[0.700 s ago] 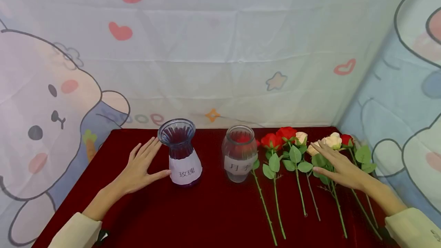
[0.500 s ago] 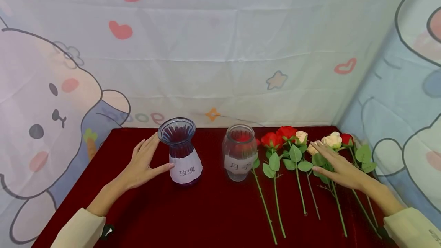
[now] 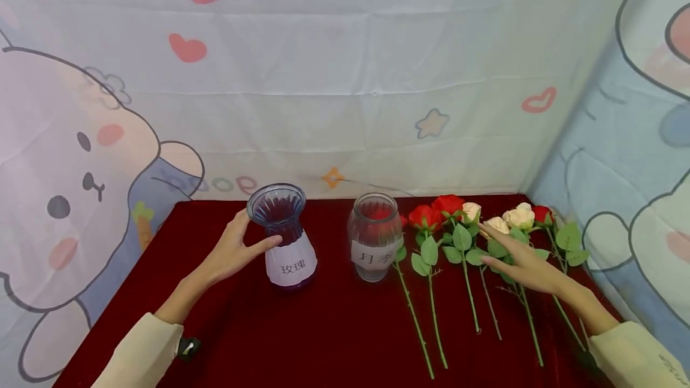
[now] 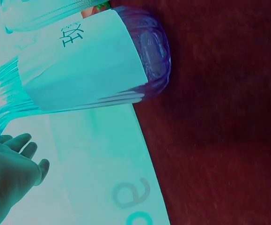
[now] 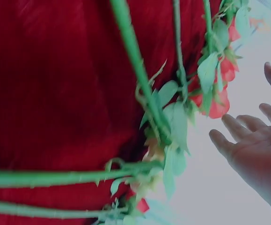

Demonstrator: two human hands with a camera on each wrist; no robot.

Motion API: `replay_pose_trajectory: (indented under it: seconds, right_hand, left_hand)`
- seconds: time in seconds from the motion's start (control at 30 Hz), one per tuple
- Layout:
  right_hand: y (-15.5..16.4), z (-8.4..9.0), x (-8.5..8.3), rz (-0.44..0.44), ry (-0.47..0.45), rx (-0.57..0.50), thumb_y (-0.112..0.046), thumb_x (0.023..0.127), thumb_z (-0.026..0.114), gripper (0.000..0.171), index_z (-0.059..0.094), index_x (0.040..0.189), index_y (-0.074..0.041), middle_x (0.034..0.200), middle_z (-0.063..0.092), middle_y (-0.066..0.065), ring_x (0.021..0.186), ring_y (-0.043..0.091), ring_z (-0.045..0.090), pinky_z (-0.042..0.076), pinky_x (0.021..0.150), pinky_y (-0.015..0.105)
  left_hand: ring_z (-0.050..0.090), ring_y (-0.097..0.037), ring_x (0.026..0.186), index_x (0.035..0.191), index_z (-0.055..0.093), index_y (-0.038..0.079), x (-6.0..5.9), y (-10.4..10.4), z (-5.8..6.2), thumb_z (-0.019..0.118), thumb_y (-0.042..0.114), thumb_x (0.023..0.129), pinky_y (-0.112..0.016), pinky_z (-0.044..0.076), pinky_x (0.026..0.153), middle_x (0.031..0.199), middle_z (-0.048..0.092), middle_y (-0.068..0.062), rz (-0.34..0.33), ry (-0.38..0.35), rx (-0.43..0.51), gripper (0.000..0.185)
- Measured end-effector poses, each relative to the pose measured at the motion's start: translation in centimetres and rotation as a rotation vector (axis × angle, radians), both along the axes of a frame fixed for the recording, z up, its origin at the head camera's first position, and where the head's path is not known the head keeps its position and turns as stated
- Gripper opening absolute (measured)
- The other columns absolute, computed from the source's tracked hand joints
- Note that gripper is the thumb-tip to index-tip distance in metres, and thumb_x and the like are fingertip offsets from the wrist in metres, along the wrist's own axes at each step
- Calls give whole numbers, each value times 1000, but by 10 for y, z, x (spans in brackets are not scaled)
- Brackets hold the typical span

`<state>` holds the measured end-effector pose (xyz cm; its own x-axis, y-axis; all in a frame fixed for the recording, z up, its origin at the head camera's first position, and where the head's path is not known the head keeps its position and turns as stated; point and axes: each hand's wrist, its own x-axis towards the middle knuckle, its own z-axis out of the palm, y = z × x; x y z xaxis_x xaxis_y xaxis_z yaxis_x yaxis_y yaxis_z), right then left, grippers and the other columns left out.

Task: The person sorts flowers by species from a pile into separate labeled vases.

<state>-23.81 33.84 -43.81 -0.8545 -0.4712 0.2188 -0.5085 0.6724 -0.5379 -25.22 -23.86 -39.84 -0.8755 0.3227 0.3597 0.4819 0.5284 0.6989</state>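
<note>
A blue glass vase (image 3: 278, 215) with a flared rim and a white paper label (image 3: 291, 261) stands upright on the left. Beside it is my left hand (image 3: 229, 255). The thumb overlaps the vase's front in the head view, and the fingertips are partly hidden behind its neck. In the left wrist view, that hand (image 4: 13, 168) has loosely bent fingers and a gap to the vase (image 4: 79, 65). On the other side, my right hand (image 3: 525, 265) hovers over the flower stems, fingers extended, holding nothing. Nearest to it lies a cream rose (image 3: 496, 225); others (image 3: 519, 217) lie alongside.
A clear glass jar (image 3: 372, 232) with a white label stands mid-table. Red roses (image 3: 448, 205) and more flowers lie in a row at its right, stems toward me. The dark red cloth (image 3: 323, 334) covers the table. A printed curtain (image 3: 323, 76) hangs behind.
My left hand has moved right, closer to the vase, its thumb now in front of the vase's side. My right hand has shifted slightly left over the flowers.
</note>
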Motion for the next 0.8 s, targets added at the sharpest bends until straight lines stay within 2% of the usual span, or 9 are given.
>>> replay_pose_trajectory:
  seconds: [0.13,0.2,0.33,0.43,0.5,0.6,0.7,0.8]
  right_hand:
    - [-14,0,0,-10,-26,-42,-20,104,60,68,27,162,-7,158,38,30,136,52,46,44,101,68]
    - [-22,0,-1,-4,-39,-74,-20,104,59,65,30,160,-4,156,42,29,134,49,51,48,100,64]
    - [-35,-3,-3,-4,-67,-142,-17,105,58,53,42,153,1,147,54,26,123,37,63,57,95,43]
    - [-42,-5,-4,-16,-146,-220,-16,106,56,46,48,147,4,139,61,28,115,27,69,59,90,35]
    - [-49,-8,-7,-24,-204,-275,-16,107,53,45,48,145,9,135,62,31,112,25,71,61,87,36]
    - [-61,-9,-17,-47,-297,-353,-15,109,47,48,42,146,15,134,60,37,109,30,72,61,87,41]
    - [-72,-10,-28,-101,-362,-386,-14,110,44,49,37,148,17,133,59,38,106,35,73,62,85,40]
    - [-77,-11,-36,-159,-425,-401,-14,110,44,50,36,148,18,131,59,38,101,32,74,62,82,38]
  left_hand:
    - [31,-39,152,160,30,19,-2,2,-2,72,27,95,-73,23,117,161,40,-14,27,-87,32,77]
    - [28,-40,154,160,29,19,-2,4,-2,71,26,96,-74,21,117,162,39,-14,34,-108,48,78]
    - [26,-39,155,160,30,21,-4,8,-4,71,25,96,-74,19,118,163,39,-13,26,-126,68,77]
    - [25,-38,155,160,31,22,-6,12,-6,71,26,96,-73,18,119,162,40,-11,12,-141,82,75]
    - [27,-38,155,159,32,21,-6,13,-6,71,26,96,-72,19,119,161,41,-12,11,-144,84,74]
    - [28,-39,154,158,34,19,-7,11,-6,71,25,96,-73,18,119,159,43,-13,17,-144,92,72]
    - [29,-39,153,157,35,18,-8,10,-5,71,24,96,-73,18,119,158,44,-14,15,-141,101,71]
    - [32,-39,151,157,35,18,-10,13,-8,70,23,97,-72,20,119,158,44,-14,-4,-147,121,71]
